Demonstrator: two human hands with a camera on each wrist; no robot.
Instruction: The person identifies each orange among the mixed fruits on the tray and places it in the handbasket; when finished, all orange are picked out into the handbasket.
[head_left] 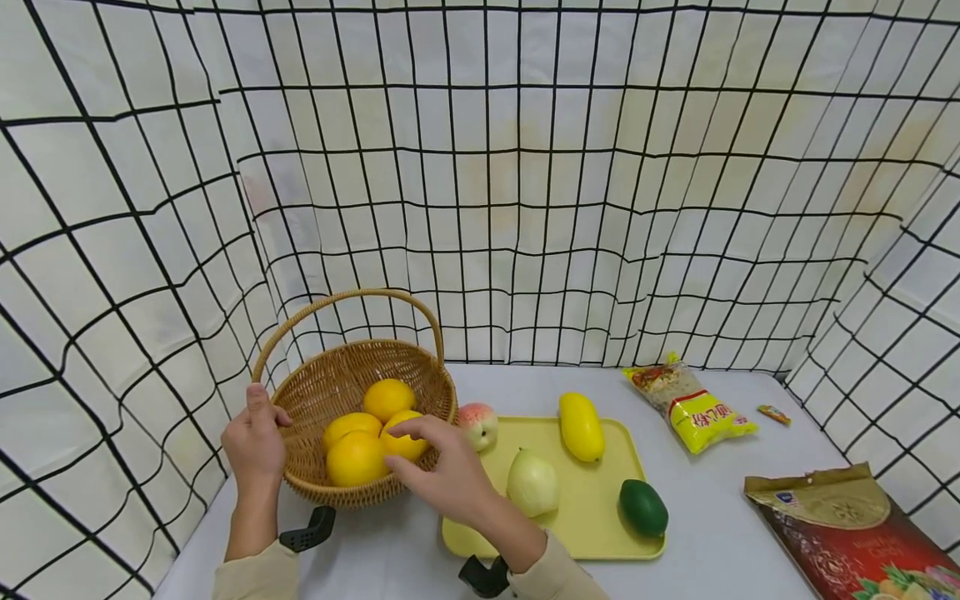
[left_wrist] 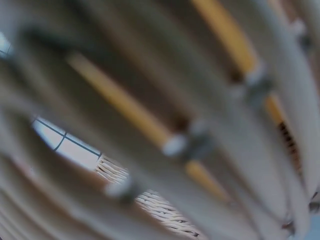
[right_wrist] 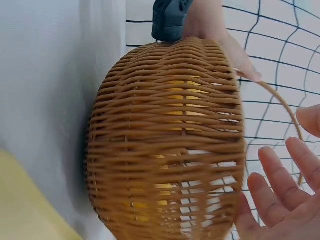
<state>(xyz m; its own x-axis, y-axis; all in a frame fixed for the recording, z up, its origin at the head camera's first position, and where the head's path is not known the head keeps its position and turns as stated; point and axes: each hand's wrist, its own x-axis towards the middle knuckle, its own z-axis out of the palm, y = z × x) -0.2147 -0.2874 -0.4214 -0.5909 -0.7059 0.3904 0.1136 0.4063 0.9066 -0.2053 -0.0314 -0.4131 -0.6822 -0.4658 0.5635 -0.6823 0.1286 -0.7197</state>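
Observation:
A wicker basket (head_left: 360, 498) with a tall handle stands on the left of the table, its opening facing me. Inside lie several yellow-orange fruits (head_left: 356, 458), perhaps oranges or lemons. At the basket's left side, my left hand (head_left: 257, 437) grips the base of the handle (head_left: 300, 315), thumb pointing up. My right hand (head_left: 450, 475) is over the right rim, beside the nearest fruit, thumb and fingers spread. In the right wrist view, its fingers (right_wrist: 272, 185) hold nothing visible. Blurred weave (left_wrist: 165, 90) fills the left wrist view.
A yellow tray (head_left: 585, 525) carries a pale green onion-like vegetable (head_left: 532, 483), a yellow mango-like fruit (head_left: 581, 427) and a dark green fruit (head_left: 642, 508). A peach (head_left: 477, 425) sits by its corner. Rightward lie a food bag (head_left: 697, 412), small packet (head_left: 774, 414) and red-brown pouch (head_left: 847, 533).

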